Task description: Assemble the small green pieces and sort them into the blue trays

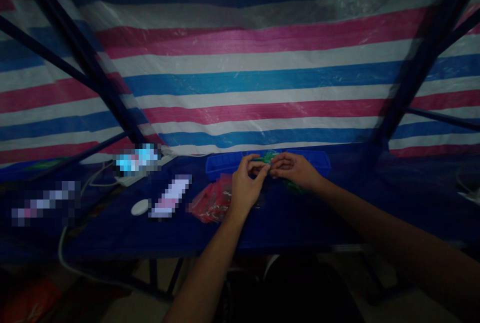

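My left hand [249, 178] and my right hand [294, 169] meet over the front of a blue divided tray [224, 164]. Fingertips of both are pinched close together, and whatever lies between them is too small and dark to name. Just behind the fingers shows a bit of green and clear plastic [269, 155]. Beside my left wrist rests a pile of red-tinted plastic bags [210, 202], partly covered by that hand. Some green pieces [294, 187] lie under my right hand.
Left on the blue table [300, 228] are a blurred-out phone [171, 196], a white round case [140, 207] and a power strip [144, 169] with another lit screen on it. A white cable [62, 243] hangs over the edge. Striped sheeting [255, 83] and dark metal struts [408, 73] stand behind.
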The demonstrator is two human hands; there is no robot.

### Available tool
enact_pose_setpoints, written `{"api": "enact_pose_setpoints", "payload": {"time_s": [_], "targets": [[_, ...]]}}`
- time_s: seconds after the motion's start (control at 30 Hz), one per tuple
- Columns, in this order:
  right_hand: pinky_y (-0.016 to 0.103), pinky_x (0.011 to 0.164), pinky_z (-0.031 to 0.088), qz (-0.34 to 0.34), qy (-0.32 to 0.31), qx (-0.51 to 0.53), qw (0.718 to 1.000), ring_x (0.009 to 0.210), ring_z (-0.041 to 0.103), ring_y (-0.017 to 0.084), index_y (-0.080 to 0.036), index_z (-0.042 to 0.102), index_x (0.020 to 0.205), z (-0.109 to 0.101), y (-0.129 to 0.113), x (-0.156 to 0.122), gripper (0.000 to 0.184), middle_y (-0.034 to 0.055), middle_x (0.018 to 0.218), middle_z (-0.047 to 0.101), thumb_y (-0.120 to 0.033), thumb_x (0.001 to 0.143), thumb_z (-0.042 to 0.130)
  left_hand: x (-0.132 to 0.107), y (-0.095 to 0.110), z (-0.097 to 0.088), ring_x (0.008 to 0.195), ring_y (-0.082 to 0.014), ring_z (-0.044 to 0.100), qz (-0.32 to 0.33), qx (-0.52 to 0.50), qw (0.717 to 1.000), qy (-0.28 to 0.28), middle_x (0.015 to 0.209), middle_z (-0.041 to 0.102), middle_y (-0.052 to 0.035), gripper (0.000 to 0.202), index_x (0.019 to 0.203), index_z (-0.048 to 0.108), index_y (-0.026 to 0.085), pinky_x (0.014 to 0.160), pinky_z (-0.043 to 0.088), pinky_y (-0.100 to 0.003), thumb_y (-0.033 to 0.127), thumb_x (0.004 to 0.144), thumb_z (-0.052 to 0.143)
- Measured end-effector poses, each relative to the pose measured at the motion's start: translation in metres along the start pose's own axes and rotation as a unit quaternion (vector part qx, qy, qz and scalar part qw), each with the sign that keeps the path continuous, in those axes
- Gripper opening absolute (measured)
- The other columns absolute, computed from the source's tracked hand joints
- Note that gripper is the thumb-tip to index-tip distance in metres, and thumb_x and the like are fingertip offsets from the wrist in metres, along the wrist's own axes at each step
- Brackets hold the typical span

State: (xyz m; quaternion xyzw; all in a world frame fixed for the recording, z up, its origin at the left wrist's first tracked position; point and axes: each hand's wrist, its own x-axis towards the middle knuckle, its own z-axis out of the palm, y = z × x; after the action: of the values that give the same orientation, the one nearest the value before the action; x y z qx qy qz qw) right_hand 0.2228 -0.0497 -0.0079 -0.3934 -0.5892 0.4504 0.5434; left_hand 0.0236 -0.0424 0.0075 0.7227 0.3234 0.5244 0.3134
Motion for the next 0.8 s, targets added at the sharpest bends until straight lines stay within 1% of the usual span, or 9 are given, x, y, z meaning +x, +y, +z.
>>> {"api": "enact_pose_setpoints", "payload": {"time_s": [0.1,0.2,0.33,0.47,0.53,0.6,0.63,0.7,0.8], "targets": [[0.036,0.080,0.061,-0.002,0.023,0.037,0.999,0.076,0.074,0.018,-0.020,0.068,0.098,-0.003,-0.004,0.001,0.041,0.0029,0.086,0.076,-0.034,0.068,0.090,0.000,-0.001,-0.003,0.099,-0.0208,0.071,0.011,0.023,1.000,0.008,0.110,0.075,-0.0071,0.030,0.125,0.057,0.023,0.091,0.053,-0.034,0.039,0.099,0.058],[0.037,0.083,0.061,-0.026,0.073,0.071,0.994,0.077,0.074,0.017,-0.020,0.069,0.096,-0.012,-0.008,0.004,0.039,0.0018,0.087,0.075,-0.035,0.068,0.091,-0.002,-0.010,-0.005,0.101,-0.0232,0.069,0.036,0.120,0.992,-0.021,0.109,0.073,-0.0086,0.022,0.119,0.062,0.022,0.093,0.052,-0.037,0.033,0.101,0.053],[0.041,0.093,0.060,-0.045,0.123,0.119,0.984,0.084,0.074,0.019,-0.023,0.068,0.096,-0.029,-0.014,0.009,0.043,0.0011,0.089,0.074,-0.034,0.064,0.094,-0.006,-0.023,-0.001,0.099,-0.0265,0.065,0.069,0.281,0.952,-0.096,0.100,0.071,-0.0101,0.010,0.097,0.068,0.020,0.095,0.048,-0.040,0.026,0.094,0.061],[0.043,0.091,0.061,-0.055,0.147,0.092,0.983,0.090,0.074,0.022,-0.023,0.068,0.095,-0.045,-0.020,0.011,0.043,0.0024,0.092,0.074,-0.037,0.063,0.094,-0.011,-0.023,0.000,0.106,-0.0293,0.061,0.067,0.385,0.911,-0.133,0.111,0.070,-0.0129,0.020,0.106,0.069,0.019,0.098,0.045,-0.044,0.032,0.095,0.060],[0.041,0.084,0.063,-0.079,0.175,0.024,0.981,0.090,0.072,0.023,-0.023,0.068,0.096,-0.054,-0.023,0.012,0.039,0.0029,0.093,0.074,-0.040,0.068,0.089,-0.012,-0.018,-0.001,0.111,-0.0303,0.059,0.058,0.424,0.893,-0.142,0.117,0.069,-0.0125,0.027,0.115,0.067,0.019,0.100,0.043,-0.046,0.036,0.096,0.059],[0.040,0.080,0.062,-0.116,0.206,-0.104,0.966,0.089,0.071,0.023,-0.023,0.070,0.098,-0.064,-0.025,0.011,0.031,0.0047,0.096,0.074,-0.040,0.076,0.082,-0.013,-0.014,-0.002,0.115,-0.0309,0.058,0.049,0.453,0.878,-0.149,0.119,0.068,-0.0116,0.031,0.120,0.066,0.020,0.102,0.043,-0.046,0.038,0.096,0.059],[0.040,0.081,0.061,-0.134,0.214,-0.188,0.949,0.088,0.071,0.023,-0.022,0.071,0.099,-0.070,-0.026,0.011,0.026,0.0060,0.097,0.074,-0.039,0.080,0.078,-0.013,-0.013,-0.002,0.116,-0.0309,0.058,0.046,0.463,0.872,-0.153,0.120,0.068,-0.0113,0.033,0.122,0.066,0.020,0.102,0.043,-0.046,0.039,0.096,0.059],[0.041,0.084,0.058,-0.162,0.218,-0.355,0.894,0.090,0.069,0.024,-0.022,0.074,0.101,-0.081,-0.025,0.010,0.019,0.0080,0.100,0.073,-0.032,0.086,0.069,-0.013,-0.012,-0.002,0.116,-0.0304,0.059,0.040,0.472,0.866,-0.161,0.119,0.068,-0.0113,0.034,0.123,0.066,0.020,0.101,0.044,-0.045,0.039,0.096,0.058],[0.042,0.087,0.054,-0.147,0.162,-0.516,0.828,0.091,0.067,0.026,-0.020,0.076,0.098,-0.092,-0.020,0.010,0.017,0.0094,0.098,0.072,-0.022,0.082,0.068,-0.012,-0.014,-0.001,0.111,-0.0283,0.062,0.029,0.472,0.862,-0.182,0.117,0.068,-0.0109,0.030,0.122,0.068,0.022,0.100,0.045,-0.043,0.033,0.098,0.054]]}}
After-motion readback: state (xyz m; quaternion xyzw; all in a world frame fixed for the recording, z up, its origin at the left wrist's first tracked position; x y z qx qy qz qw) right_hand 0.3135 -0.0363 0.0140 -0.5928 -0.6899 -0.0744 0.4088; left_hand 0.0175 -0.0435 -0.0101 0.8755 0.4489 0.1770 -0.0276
